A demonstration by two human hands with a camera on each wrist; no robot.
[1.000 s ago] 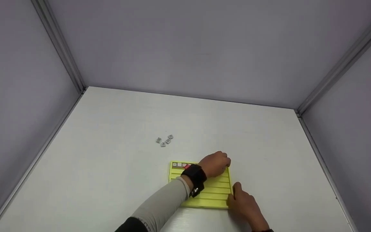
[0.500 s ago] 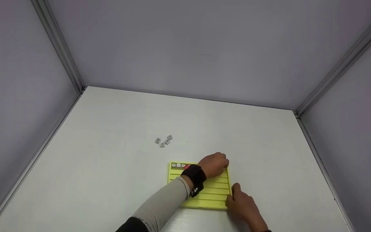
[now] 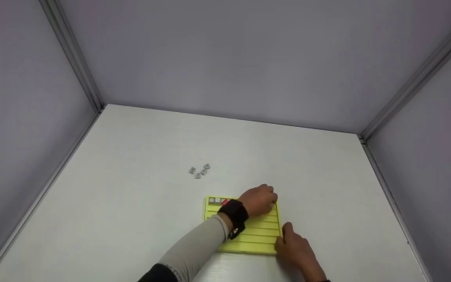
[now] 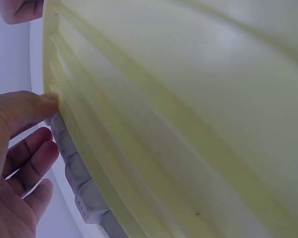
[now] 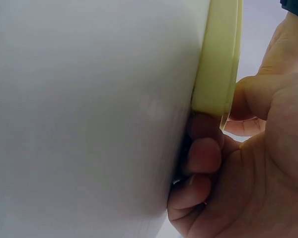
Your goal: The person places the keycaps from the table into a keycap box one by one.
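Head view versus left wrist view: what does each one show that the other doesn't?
Only the head view shows the loose grey pieces on the white table, the right hand at the tray's near right corner, and a red piece in the top row. Only the left wrist view shows the thumb pressing the rib edge, close up. Both show the yellow ribbed tray, the left hand and the grey pieces in its row.

Yellow ridged tray (image 3: pixel 258 235), grey keycaps (image 3: pixel 199 171), one red keycap (image 3: pixel 226 202), white table (image 3: pixel 139 156).
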